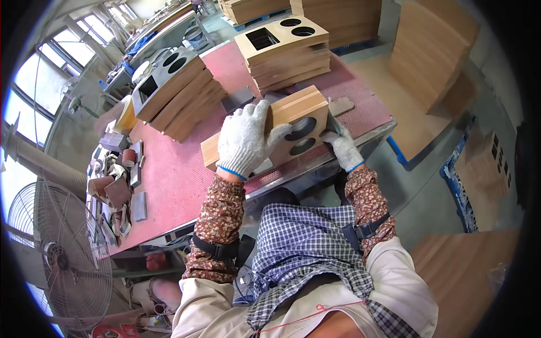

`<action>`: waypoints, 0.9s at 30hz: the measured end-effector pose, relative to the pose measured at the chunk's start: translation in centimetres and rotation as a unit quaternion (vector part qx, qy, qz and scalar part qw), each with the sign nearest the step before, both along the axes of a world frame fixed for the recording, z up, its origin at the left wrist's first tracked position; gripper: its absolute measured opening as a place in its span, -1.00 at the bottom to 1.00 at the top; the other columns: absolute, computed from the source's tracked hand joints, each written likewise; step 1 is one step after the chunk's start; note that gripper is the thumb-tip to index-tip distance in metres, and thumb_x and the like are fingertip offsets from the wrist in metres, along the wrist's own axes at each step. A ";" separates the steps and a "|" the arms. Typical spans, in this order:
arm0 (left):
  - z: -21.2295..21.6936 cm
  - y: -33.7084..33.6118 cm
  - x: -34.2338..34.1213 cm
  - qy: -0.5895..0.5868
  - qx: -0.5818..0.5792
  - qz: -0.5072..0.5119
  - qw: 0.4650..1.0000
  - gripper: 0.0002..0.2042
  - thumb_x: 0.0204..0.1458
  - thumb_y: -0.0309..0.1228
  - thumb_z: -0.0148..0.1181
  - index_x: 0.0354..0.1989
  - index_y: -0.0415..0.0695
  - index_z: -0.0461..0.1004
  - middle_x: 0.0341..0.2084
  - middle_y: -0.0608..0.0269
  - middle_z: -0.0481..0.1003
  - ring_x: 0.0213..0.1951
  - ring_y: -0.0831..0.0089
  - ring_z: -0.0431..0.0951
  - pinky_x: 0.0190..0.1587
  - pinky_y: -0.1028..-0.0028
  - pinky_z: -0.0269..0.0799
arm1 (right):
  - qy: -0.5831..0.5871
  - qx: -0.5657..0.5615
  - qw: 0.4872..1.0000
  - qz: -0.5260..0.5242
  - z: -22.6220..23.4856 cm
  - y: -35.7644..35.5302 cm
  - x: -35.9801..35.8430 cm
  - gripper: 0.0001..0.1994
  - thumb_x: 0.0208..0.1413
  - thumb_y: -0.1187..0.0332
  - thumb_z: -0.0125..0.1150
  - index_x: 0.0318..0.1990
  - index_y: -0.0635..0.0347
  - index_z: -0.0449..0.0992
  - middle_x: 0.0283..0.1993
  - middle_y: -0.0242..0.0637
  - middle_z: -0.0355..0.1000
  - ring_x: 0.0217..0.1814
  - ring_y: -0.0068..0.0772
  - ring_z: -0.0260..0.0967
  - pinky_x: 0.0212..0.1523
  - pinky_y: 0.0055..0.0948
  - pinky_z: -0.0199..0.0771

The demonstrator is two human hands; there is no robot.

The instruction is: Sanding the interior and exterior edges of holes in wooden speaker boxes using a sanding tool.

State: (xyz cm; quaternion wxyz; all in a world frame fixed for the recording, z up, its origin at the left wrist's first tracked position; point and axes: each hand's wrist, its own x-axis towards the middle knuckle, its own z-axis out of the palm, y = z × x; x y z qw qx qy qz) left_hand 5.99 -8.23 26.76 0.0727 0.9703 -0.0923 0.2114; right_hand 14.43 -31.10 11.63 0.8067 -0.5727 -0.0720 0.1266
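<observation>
A person in white knitted gloves stands at the near edge of a red-topped table, working on a wooden panel with two round holes cut through it. The panel lies at the near edge, toward the right-hand corner, on top of a second board of the same pale wood. The left hand is spread flat over the panel's left half, palm down, its fingers reaching across the top face to the far edge and pressing there rather than curling under. The right hand sits at the panel's near right corner, just beside the two holes; its fingers are bent against the edge, though I cannot tell whether they close around anything.

Farther back, two stacks of similar cut-out panels stand on the table: one stack toward the far left, another stack toward the far right corner. Sanding blocks and scraps litter the left edge. A floor fan stands beyond the left side.
</observation>
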 end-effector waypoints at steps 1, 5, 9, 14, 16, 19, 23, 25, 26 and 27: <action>0.0 -0.1 0.1 -0.001 -0.004 0.001 1.000 -0.39 0.14 0.07 0.26 0.17 -0.17 0.45 -0.15 -0.09 0.58 -0.08 -0.08 0.57 0.01 0.06 0.44 | -0.005 -0.003 1.000 -0.002 -0.1 0.2 0.2 -0.48 0.07 0.57 0.15 0.26 0.29 0.49 0.03 -0.31 0.57 0.06 -0.42 0.46 0.18 -0.44 0.40; 1.9 -0.2 -0.4 0.040 -0.057 0.013 0.998 -0.47 0.14 0.04 0.25 0.05 -0.19 0.51 -0.17 -0.07 0.57 -0.08 -0.05 0.56 0.00 0.08 0.44 | -0.076 -0.067 0.995 0.008 -2.2 0.2 1.8 -0.54 0.10 0.50 0.13 0.20 0.35 0.50 0.08 -0.27 0.55 0.13 -0.34 0.44 0.22 -0.40 0.37; 0.6 -0.9 0.1 -0.027 -0.061 0.011 0.998 -0.46 0.12 0.10 0.22 -0.05 -0.19 0.52 -0.18 -0.05 0.57 -0.09 0.00 0.57 0.00 0.10 0.41 | -0.036 -0.018 0.999 0.008 -2.0 -1.7 1.8 -0.40 0.11 0.51 0.09 0.38 0.36 0.34 0.31 -0.23 0.41 0.34 -0.33 0.32 0.39 -0.37 0.24; -0.2 -0.3 -0.9 -0.011 -0.056 0.079 0.995 -0.38 0.06 0.21 0.22 -0.06 -0.18 0.52 -0.23 -0.03 0.55 -0.14 0.05 0.54 -0.03 0.13 0.33 | -0.043 -0.078 0.995 0.051 -0.6 -1.4 1.2 -0.39 0.09 0.45 0.11 0.37 0.35 0.32 0.30 -0.25 0.38 0.33 -0.31 0.31 0.37 -0.32 0.24; 0.0 -0.3 -1.3 0.014 -0.065 0.092 0.993 -0.36 0.06 0.22 0.22 -0.05 -0.19 0.53 -0.22 0.00 0.55 -0.12 0.08 0.53 -0.03 0.15 0.31 | -0.063 -0.092 0.992 0.056 0.5 -0.7 0.2 -0.37 0.09 0.44 0.11 0.38 0.36 0.30 0.34 -0.25 0.33 0.38 -0.28 0.25 0.43 -0.31 0.14; 0.9 -0.9 -1.5 0.076 -0.055 0.120 0.988 -0.36 0.05 0.23 0.23 -0.05 -0.19 0.55 -0.18 0.07 0.56 -0.07 0.16 0.53 -0.02 0.18 0.30 | -0.071 -0.030 0.995 0.071 -0.2 -1.2 0.8 -0.40 0.17 0.31 0.18 0.37 0.31 0.32 0.31 -0.22 0.38 0.37 -0.27 0.28 0.41 -0.24 0.20; 0.4 -1.1 -1.4 0.065 -0.096 0.114 0.987 -0.36 0.05 0.22 0.24 -0.06 -0.19 0.58 -0.17 0.10 0.57 -0.05 0.19 0.53 0.02 0.19 0.29 | -0.032 0.027 0.998 0.054 -0.9 -4.1 4.0 -0.43 0.22 0.18 0.18 0.35 0.20 0.37 0.27 -0.21 0.43 0.34 -0.24 0.31 0.36 -0.15 0.26; 0.0 -1.0 -1.5 0.036 -0.093 0.105 0.990 -0.36 0.04 0.22 0.25 -0.06 -0.19 0.59 -0.16 0.10 0.57 -0.03 0.19 0.52 0.05 0.17 0.28 | 0.041 0.157 0.977 -0.139 1.1 -2.9 4.6 -0.43 0.24 0.08 0.17 0.29 0.25 0.39 0.27 -0.15 0.41 0.33 -0.22 0.32 0.31 -0.15 0.30; 0.2 -1.1 -1.5 0.039 -0.101 0.105 0.989 -0.37 0.03 0.21 0.27 -0.08 -0.18 0.61 -0.18 0.10 0.57 -0.04 0.18 0.53 0.06 0.15 0.27 | 0.043 0.112 0.985 -0.126 2.1 -2.8 4.9 -0.34 0.27 -0.10 0.10 0.35 0.19 0.34 0.33 -0.11 0.35 0.39 -0.16 0.25 0.33 -0.04 0.28; 0.1 -0.9 -1.5 0.037 -0.107 0.110 0.987 -0.37 0.03 0.21 0.27 -0.08 -0.18 0.61 -0.18 0.10 0.57 -0.04 0.18 0.53 0.06 0.15 0.27 | 0.041 0.107 0.986 -0.120 3.9 -1.1 3.9 -0.34 0.27 -0.10 0.10 0.35 0.19 0.34 0.33 -0.11 0.35 0.39 -0.16 0.25 0.33 -0.04 0.28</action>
